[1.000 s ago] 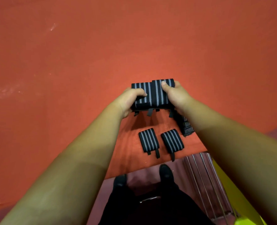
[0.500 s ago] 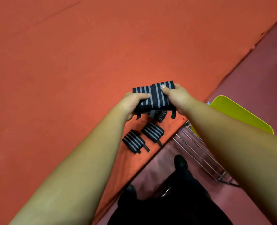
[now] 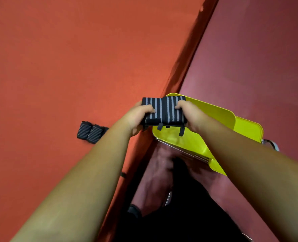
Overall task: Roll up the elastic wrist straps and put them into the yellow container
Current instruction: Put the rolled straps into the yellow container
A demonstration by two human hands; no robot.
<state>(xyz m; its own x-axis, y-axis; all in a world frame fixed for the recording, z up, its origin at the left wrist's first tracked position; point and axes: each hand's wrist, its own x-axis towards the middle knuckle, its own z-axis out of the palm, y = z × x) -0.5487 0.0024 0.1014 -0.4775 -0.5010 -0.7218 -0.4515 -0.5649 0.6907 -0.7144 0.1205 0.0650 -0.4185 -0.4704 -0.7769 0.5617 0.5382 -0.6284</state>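
Between my two hands I hold a bundle of rolled black-and-grey striped wrist straps [image 3: 164, 110], side by side, with short black tabs hanging below. My left hand [image 3: 138, 117] grips the bundle's left end and my right hand [image 3: 188, 114] grips its right end. The bundle hangs over the near left corner of the yellow container [image 3: 219, 117], which stands just off the edge of the orange mat. Two more rolled straps [image 3: 90, 132] lie on the mat to the left, partly hidden behind my left forearm.
The orange mat [image 3: 75, 67] fills the left; its edge runs diagonally from top centre to bottom. Dark red floor [image 3: 258, 58] lies to the right. A metal wire rack [image 3: 190, 154] sits under the container. My dark trousers and shoe show at the bottom.
Both hands have carried the bundle of straps right, off the mat and over the yellow container. The view has swung right, so the straps left on the mat now sit further left.
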